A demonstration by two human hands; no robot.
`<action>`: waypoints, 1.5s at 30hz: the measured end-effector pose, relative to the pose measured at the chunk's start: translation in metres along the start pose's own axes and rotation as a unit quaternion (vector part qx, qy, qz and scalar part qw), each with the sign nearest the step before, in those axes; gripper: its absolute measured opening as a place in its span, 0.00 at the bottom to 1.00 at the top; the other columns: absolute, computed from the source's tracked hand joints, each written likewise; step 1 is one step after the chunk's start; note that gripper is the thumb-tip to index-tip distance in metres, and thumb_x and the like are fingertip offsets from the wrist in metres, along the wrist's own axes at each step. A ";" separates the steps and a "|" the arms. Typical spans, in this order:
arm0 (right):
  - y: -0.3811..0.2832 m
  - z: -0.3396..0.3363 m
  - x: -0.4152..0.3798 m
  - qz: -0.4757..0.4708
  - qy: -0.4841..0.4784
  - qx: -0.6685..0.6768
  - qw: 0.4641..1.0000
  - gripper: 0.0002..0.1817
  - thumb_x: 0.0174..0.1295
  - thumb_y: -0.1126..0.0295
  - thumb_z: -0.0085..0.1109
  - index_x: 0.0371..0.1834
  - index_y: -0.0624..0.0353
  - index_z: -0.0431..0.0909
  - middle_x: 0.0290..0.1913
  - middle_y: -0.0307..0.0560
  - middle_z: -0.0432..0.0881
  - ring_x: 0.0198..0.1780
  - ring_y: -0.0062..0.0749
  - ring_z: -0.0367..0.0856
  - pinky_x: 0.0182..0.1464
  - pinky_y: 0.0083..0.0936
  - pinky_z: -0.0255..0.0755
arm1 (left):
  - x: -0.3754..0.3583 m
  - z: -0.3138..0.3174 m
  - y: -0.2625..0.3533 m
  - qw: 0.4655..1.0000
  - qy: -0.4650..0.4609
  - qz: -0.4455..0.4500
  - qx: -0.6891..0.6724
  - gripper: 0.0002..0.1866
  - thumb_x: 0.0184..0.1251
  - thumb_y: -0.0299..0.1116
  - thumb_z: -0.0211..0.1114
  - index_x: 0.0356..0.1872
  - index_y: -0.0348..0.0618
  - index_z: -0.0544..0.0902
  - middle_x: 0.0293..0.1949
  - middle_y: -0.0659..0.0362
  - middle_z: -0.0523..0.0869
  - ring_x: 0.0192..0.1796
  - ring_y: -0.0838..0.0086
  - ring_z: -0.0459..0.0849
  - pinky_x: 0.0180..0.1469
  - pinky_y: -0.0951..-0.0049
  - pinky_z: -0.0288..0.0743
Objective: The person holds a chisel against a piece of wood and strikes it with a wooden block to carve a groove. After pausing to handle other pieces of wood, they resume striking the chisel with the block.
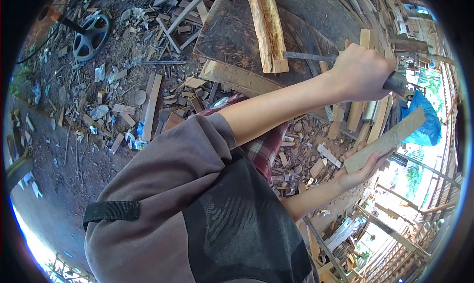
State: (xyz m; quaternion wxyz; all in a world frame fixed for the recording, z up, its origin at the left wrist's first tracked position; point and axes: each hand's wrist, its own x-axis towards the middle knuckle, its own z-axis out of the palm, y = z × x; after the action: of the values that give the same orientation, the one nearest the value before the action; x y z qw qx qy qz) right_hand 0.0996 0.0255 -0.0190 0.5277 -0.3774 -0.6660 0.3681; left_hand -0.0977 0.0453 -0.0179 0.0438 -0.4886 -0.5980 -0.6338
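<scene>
My left hand (363, 71) is wrapped round the handle of a chisel-like tool, whose handle end (396, 83) sticks out on the right. The metal blade (306, 56) reaches left to the lower part of a long, roughly hollowed wood piece (266, 29). That piece lies on a dark, worn wooden board (227, 34). Lower right, my right hand (363, 173) grips a flat pale wooden slat (387, 139), held tilted below and apart from the handle end. Its fingers curl round the slat's lower edge.
Wood offcuts and chips (296, 159) cover the ground. A spoked wheel (92, 37) lies upper left. Planks (380, 120) stand beyond my hands near a blue bag (425, 119). A plaid-covered leg (261, 152) shows below my left forearm.
</scene>
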 end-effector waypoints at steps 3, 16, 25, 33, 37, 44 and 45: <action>-0.003 -0.005 0.004 -0.013 0.006 -0.006 1.000 0.35 0.70 0.55 0.45 0.76 0.57 0.49 0.32 0.47 0.71 0.24 0.24 0.68 0.22 0.18 0.62 | 0.005 0.006 -0.003 1.000 -0.014 -0.017 0.004 0.14 0.47 0.45 0.70 0.26 0.45 0.84 0.21 0.53 0.84 0.28 0.56 0.85 0.33 0.59 0.79; -0.004 0.030 0.034 -0.030 -0.107 -0.032 0.993 0.25 0.66 0.56 0.48 0.58 0.63 0.66 0.30 0.49 0.72 0.21 0.27 0.70 0.18 0.19 0.64 | 0.014 0.033 -0.014 0.995 -0.061 -0.074 0.005 0.12 0.45 0.40 0.68 0.22 0.40 0.85 0.23 0.49 0.85 0.28 0.55 0.86 0.34 0.60 0.81; -0.009 -0.005 0.059 -0.176 -0.092 -0.094 0.976 0.33 0.67 0.57 0.47 0.72 0.63 0.55 0.31 0.49 0.72 0.25 0.22 0.71 0.25 0.16 0.67 | 0.015 0.044 -0.025 0.994 -0.070 -0.084 0.018 0.11 0.46 0.39 0.68 0.23 0.40 0.84 0.21 0.48 0.84 0.28 0.54 0.86 0.35 0.59 0.81; -0.013 0.004 0.050 -0.186 -0.070 -0.074 0.977 0.35 0.69 0.57 0.44 0.76 0.64 0.51 0.37 0.46 0.76 0.28 0.19 0.74 0.26 0.14 0.68 | 0.009 0.038 -0.025 0.991 -0.093 -0.093 0.032 0.11 0.45 0.37 0.68 0.22 0.39 0.85 0.22 0.47 0.84 0.28 0.53 0.86 0.34 0.59 0.81; 0.021 0.025 0.060 -0.386 -0.161 -0.346 0.840 0.36 0.66 0.60 0.51 0.75 0.62 0.52 0.41 0.48 0.77 0.29 0.23 0.76 0.27 0.14 0.69 | 0.004 0.036 -0.033 0.990 -0.101 -0.092 0.040 0.10 0.44 0.36 0.68 0.22 0.38 0.84 0.21 0.47 0.83 0.27 0.53 0.86 0.33 0.58 0.81; 0.000 -0.005 0.046 -0.145 -0.048 -0.027 0.988 0.33 0.67 0.61 0.50 0.74 0.60 0.55 0.45 0.54 0.75 0.31 0.25 0.76 0.24 0.16 0.68 | 0.000 0.025 -0.028 0.991 -0.103 -0.077 0.044 0.10 0.45 0.36 0.68 0.24 0.39 0.84 0.23 0.47 0.84 0.28 0.53 0.86 0.33 0.58 0.80; 0.001 -0.001 0.045 -0.168 -0.033 -0.046 0.984 0.33 0.67 0.61 0.50 0.74 0.59 0.55 0.47 0.54 0.75 0.31 0.24 0.75 0.23 0.16 0.67 | 0.001 0.021 -0.026 0.991 -0.103 -0.078 0.042 0.10 0.45 0.36 0.68 0.23 0.39 0.84 0.23 0.47 0.84 0.28 0.53 0.86 0.33 0.59 0.80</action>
State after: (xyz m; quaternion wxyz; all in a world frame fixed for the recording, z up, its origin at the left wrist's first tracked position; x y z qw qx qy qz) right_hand 0.0933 0.0662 -0.0006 0.5417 -0.2716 -0.7531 0.2561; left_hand -0.1025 0.0696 -0.0400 -0.0474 -0.5011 -0.6614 -0.5561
